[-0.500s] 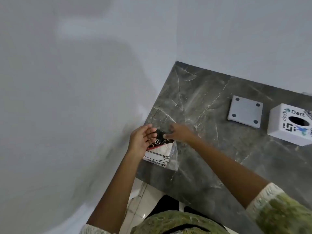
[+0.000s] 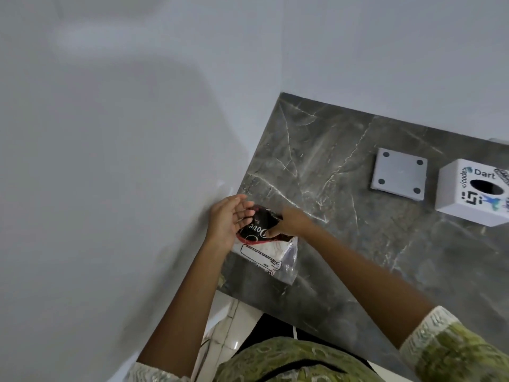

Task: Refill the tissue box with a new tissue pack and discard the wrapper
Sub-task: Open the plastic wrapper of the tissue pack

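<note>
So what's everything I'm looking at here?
tissue pack: one, clear wrapper with a black and red label, at the near left corner of the counter, between both hands
tissue box: one, white with printed logos and a round hole on top, at the right edge of the counter
base plate: one, grey square with four dark dots, flat on the counter left of the tissue box
counter: one, dark grey marble
walls: pale grey
left hand: fingers spread, against the pack
right hand: pinching the pack's top

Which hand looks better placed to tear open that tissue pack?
Probably the right hand: its fingers already pinch the tissue pack at its dark top, while the left hand is open beside it.
</note>
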